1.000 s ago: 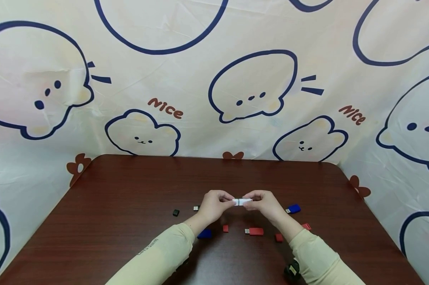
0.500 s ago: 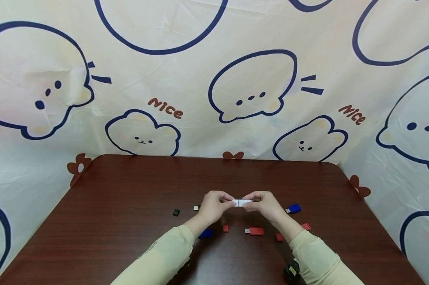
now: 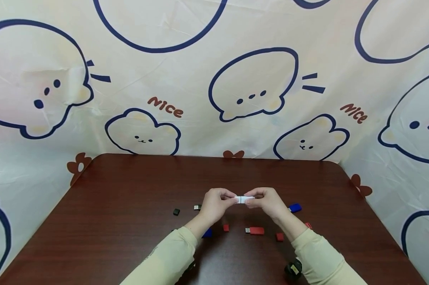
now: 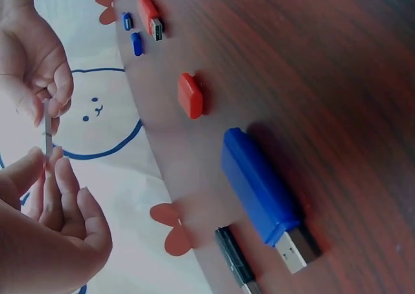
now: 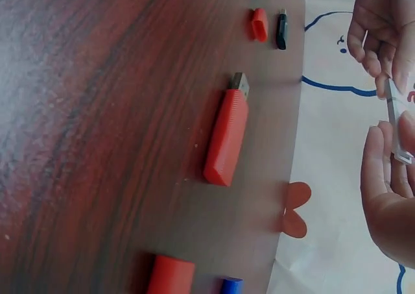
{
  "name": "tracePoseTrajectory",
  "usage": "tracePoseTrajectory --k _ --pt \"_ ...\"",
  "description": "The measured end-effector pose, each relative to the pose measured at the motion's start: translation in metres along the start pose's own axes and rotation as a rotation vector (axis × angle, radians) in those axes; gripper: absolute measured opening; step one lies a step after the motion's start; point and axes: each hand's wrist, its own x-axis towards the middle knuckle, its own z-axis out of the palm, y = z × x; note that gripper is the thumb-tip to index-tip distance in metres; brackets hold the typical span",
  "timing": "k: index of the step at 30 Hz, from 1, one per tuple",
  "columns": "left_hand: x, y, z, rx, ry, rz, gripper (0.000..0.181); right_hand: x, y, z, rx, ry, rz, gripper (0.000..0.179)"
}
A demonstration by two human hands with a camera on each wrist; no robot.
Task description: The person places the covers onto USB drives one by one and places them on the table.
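A white USB stick [image 3: 243, 199] is held above the table between both hands, lying level, with a thin dark seam across it. My left hand [image 3: 215, 205] pinches its left end between thumb and fingers. At the other end my right hand [image 3: 269, 202] pinches it the same way. In the right wrist view the white stick [image 5: 396, 122] shows a slot-like opening at its near end. Fingers cover parts of both ends. Below the hands lie a red USB stick [image 3: 256, 230] with bare metal plug and a small red cap [image 3: 226, 228].
On the brown table [image 3: 147, 182] lie a blue USB stick [image 4: 259, 187], a black one [image 4: 235, 255], a small black cap [image 3: 176, 212], another red piece [image 3: 279, 237] and a blue piece [image 3: 295, 207] at right. A printed white curtain [image 3: 196, 79] hangs behind the table.
Both hands have shifted slightly up and to the right in the head view with the white USB stick. The seam across it looks a little thinner. Things on the table stay put.
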Motion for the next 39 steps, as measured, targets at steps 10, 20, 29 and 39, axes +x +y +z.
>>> tracePoseTrajectory --k 10,20,29,39 --pt "0.0013 -0.0027 0.003 -0.03 -0.008 -0.019 0.013 -0.0019 0.0 -0.0005 0.024 -0.004 -0.011 0.022" --pt "0.0013 -0.0002 -0.0015 -0.042 0.006 0.002 0.011 -0.0029 -0.0016 -0.0013 -0.21 -0.016 -0.154 0.021" --pt "0.0008 -0.0038 -0.0044 -0.01 -0.08 0.048 0.017 -0.0038 0.0011 0.0026 -0.315 0.037 -0.22 0.018" --pt "-0.0045 -0.0055 -0.0008 0.198 -0.025 0.146 0.015 -0.0054 0.0018 0.0056 -0.321 0.039 -0.222 0.016"
